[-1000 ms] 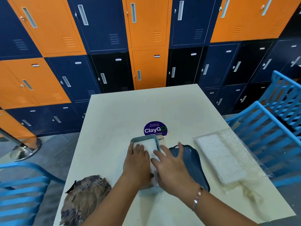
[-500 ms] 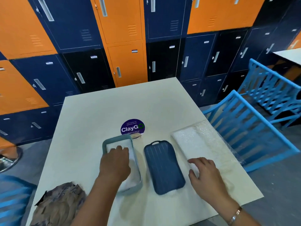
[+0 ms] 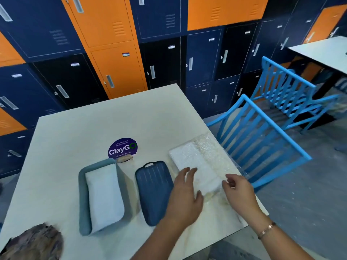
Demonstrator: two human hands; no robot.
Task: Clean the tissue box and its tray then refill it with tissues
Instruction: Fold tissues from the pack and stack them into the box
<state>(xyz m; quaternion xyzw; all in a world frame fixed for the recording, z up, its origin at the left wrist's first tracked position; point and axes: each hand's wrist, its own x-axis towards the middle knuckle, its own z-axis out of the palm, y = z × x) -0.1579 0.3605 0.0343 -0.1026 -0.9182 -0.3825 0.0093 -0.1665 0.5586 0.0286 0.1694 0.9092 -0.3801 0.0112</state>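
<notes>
Tissue box: grey-blue open tub on table, near-left of centre, long side running away from cam. Inside it a white stack of tissues that fills most of the tub; near end of stack sits higher than the rim. Dark blue tray just right of the box, flat on table, ribbed face up, small loop handle at far end. Narrow gap btw box and tray, not touching. Tissue pack in clear crinkly wrap further right, near table's right edge, lying at an angle. White stack sits in left part of wrap; right part is loose and see-through.

L hand: palm down, fingers straight-ish and spread, wrist over tray's near-right corner, fingertips at pack's near-left edge. Contact w/ pack: can't tell. R hand: over pack's near-right corner, fingers loosely curled, thumb toward index. Whether it pinches the wrap: can't tell. Bracelet on R wrist.

Rest: round purple "ClayGo" sticker on table just behind box, w/ small tan scrap at its near edge. Crumpled brown-grey cloth at table's near-left corner, partly cut by frame. Blue slatted chair beside table's right edge, second chair further back. Navy, black & orange lockers behind. Second table top right.
</notes>
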